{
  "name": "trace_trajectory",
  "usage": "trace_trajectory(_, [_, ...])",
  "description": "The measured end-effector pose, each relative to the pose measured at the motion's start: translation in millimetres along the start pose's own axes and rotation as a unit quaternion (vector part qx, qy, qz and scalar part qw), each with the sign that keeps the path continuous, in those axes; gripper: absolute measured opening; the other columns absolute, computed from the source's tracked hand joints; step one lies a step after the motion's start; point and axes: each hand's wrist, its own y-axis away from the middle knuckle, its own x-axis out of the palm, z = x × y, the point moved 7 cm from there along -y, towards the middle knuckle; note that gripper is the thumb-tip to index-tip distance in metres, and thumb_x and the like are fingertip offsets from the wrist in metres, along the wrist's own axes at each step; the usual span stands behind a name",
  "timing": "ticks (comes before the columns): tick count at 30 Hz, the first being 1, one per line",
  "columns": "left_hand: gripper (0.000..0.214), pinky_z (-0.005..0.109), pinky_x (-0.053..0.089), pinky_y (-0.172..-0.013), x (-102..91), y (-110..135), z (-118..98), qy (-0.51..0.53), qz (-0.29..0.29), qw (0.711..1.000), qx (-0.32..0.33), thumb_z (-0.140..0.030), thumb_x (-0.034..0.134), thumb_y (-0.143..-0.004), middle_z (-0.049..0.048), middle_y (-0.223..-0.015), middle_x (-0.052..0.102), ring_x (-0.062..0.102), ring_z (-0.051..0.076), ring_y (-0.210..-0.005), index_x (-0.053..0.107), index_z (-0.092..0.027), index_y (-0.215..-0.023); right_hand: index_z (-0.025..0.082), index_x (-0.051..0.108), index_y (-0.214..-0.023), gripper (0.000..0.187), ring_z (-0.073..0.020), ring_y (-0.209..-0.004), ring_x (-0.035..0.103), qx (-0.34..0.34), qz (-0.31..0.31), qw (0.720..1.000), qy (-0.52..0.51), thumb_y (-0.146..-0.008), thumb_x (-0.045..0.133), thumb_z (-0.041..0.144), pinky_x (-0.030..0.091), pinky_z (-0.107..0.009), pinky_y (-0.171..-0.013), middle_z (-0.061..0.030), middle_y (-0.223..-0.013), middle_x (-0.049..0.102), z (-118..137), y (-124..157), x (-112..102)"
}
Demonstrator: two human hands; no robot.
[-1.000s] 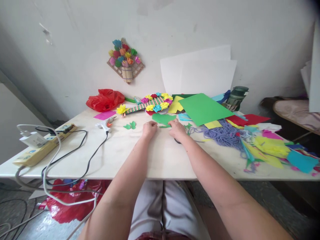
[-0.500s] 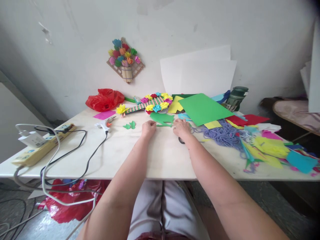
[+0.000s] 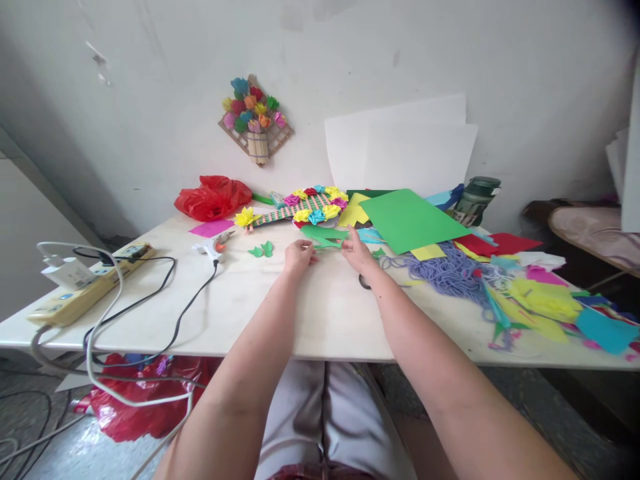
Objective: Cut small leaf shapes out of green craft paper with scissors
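My left hand (image 3: 299, 257) is closed in a pinch at the edge of a small cut piece of green paper (image 3: 327, 245). Facing it, my right hand (image 3: 357, 253) is curled around scissors, whose dark pointed blade (image 3: 333, 240) shows at the green paper; its grip is mostly hidden. A larger green sheet (image 3: 320, 233) lies just beyond both hands. Under my right wrist a black ring (image 3: 365, 282) shows in part. Left of my left hand lie small green leaf shapes (image 3: 261, 249). A green scrap (image 3: 379, 253) sits right of my right hand.
A glue gun (image 3: 213, 248) and power strip (image 3: 90, 287) with trailing cords are at left. Behind the hands lies a flower-trimmed woven craft (image 3: 300, 208). A big green sheet (image 3: 413, 221), purple yarn (image 3: 445, 270) and paper scraps (image 3: 545, 300) cover the right side.
My right fingers have lifted and opened slightly, and the scissors' blade now shows between the hands. My left hand has turned a little, its fingers more visible. The view has shifted slightly.
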Motion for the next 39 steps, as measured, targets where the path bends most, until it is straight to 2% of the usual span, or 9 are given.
trace_trajectory(5, [0.023, 0.03, 0.05, -0.053, -1.1, 2.6, 0.1, 0.095, -0.007, 0.995, -0.038, -0.023, 0.064, -0.069, 0.0063, -0.064, 0.062, 0.061, 0.016, -0.049, 0.051, -0.012, -0.086, 0.018, 0.066, -0.098, 0.036, -0.0199, -0.097, 0.059, -0.006, 0.037, 0.981, -0.19, -0.065, 0.053, 0.013, 0.044, -0.034, -0.086, -0.006, -0.1, 0.067, 6.0, 1.4, 1.3])
trace_trajectory(8, [0.035, 0.031, 0.051, -0.058, -3.3, 7.7, -4.2, 0.211, -0.01, 0.976, -0.047, -0.026, 0.065, -0.07, 0.0053, -0.067, 0.062, 0.062, 0.016, -0.056, 0.047, -0.012, -0.096, 0.018, 0.069, -0.081, 0.022, -0.0194, -0.082, 0.062, -0.022, 0.005, 0.97, -0.243, -0.07, 0.053, 0.027, 0.046, -0.035, -0.077, -0.0055, -0.086, 0.069, 16.4, 6.1, -6.8])
trace_trajectory(11, [0.037, 0.028, 0.05, -0.06, -4.8, 11.7, -10.8, 0.295, 0.006, 0.955, -0.028, -0.027, 0.068, -0.067, 0.0053, -0.072, 0.062, 0.062, 0.015, -0.062, 0.049, -0.012, -0.094, 0.017, 0.068, -0.072, 0.018, -0.0168, -0.066, 0.06, -0.022, -0.005, 0.965, -0.263, -0.065, 0.061, 0.031, 0.047, -0.034, -0.069, -0.0047, -0.074, 0.069, 22.0, 8.7, -7.7])
trace_trajectory(16, [0.042, 0.025, 0.047, -0.057, -5.3, 10.3, -9.5, 0.339, 0.014, 0.94, -0.032, -0.017, 0.07, -0.062, 0.0021, -0.066, 0.061, 0.058, 0.011, -0.054, 0.051, -0.011, -0.099, 0.017, 0.065, -0.068, 0.014, -0.014, -0.059, 0.059, -0.023, 0.023, 0.958, -0.283, -0.056, 0.066, 0.024, 0.046, -0.031, -0.065, -0.002, -0.066, 0.067, 26.3, 9.6, -2.0])
trace_trajectory(22, [0.075, 0.024, 0.045, -0.056, -7.3, 5.6, -6.6, 0.315, -0.009, 0.949, -0.014, -0.01, 0.068, -0.059, -0.002, -0.057, 0.06, 0.057, 0.011, -0.049, 0.033, -0.012, -0.125, 0.017, 0.056, -0.066, 0.009, -0.011, -0.053, 0.056, 0.005, 0.029, 0.939, -0.342, -0.058, 0.06, 0.02, 0.045, -0.027, -0.058, 0.0004, -0.063, 0.065, 24.8, 12.0, -2.4])
trace_trajectory(27, [0.099, 0.022, 0.042, -0.056, -7.7, 6.7, -11.7, 0.29, -0.001, 0.957, 0.021, -0.017, 0.071, -0.058, -0.0048, -0.053, 0.059, 0.056, 0.01, -0.05, 0.014, -0.013, -0.138, 0.02, 0.045, -0.071, 0.021, -0.0118, -0.047, 0.055, 0.081, 0.011, 0.899, -0.429, -0.06, 0.062, 0.026, 0.045, -0.025, -0.051, 0.0039, -0.054, 0.059, 10.9, 9.7, 1.0])
trace_trajectory(30, [0.109, 0.022, 0.041, -0.057, -6.7, 9.5, -16.8, 0.286, 0.015, 0.957, 0.038, -0.019, 0.072, -0.057, -0.0049, -0.055, 0.06, 0.056, 0.01, -0.051, 0.002, -0.011, -0.14, 0.02, 0.045, -0.077, 0.027, -0.011, -0.046, 0.055, 0.106, 0.016, 0.894, -0.435, -0.063, 0.064, 0.033, 0.044, -0.024, -0.048, 0.002, -0.058, 0.061, 5.7, 8.4, 3.3])
trace_trajectory(33, [0.107, 0.022, 0.041, -0.058, -5.2, 12.8, -21.9, 0.277, 0.037, 0.959, 0.048, -0.022, 0.073, -0.055, -0.0051, -0.056, 0.059, 0.056, 0.01, -0.052, 0.008, -0.012, -0.14, 0.019, 0.047, -0.083, 0.032, -0.0102, -0.045, 0.054, 0.119, 0.016, 0.907, -0.403, -0.064, 0.066, 0.036, 0.042, -0.023, -0.045, -0.0005, -0.063, 0.064, 1.5, 7.9, 4.0])
trace_trajectory(39, [0.076, 0.023, 0.043, -0.059, 2.1, 14.2, -28.1, 0.242, 0.104, 0.962, 0.078, -0.028, 0.075, -0.052, -0.0037, -0.057, 0.059, 0.057, 0.011, -0.055, 0.045, -0.018, -0.121, 0.018, 0.044, -0.092, 0.041, -0.0132, -0.053, 0.06, 0.099, -0.04, 0.925, -0.364, -0.06, 0.068, 0.029, 0.037, -0.02, -0.042, -0.0007, -0.063, 0.064, -0.7, 7.2, -4.5])
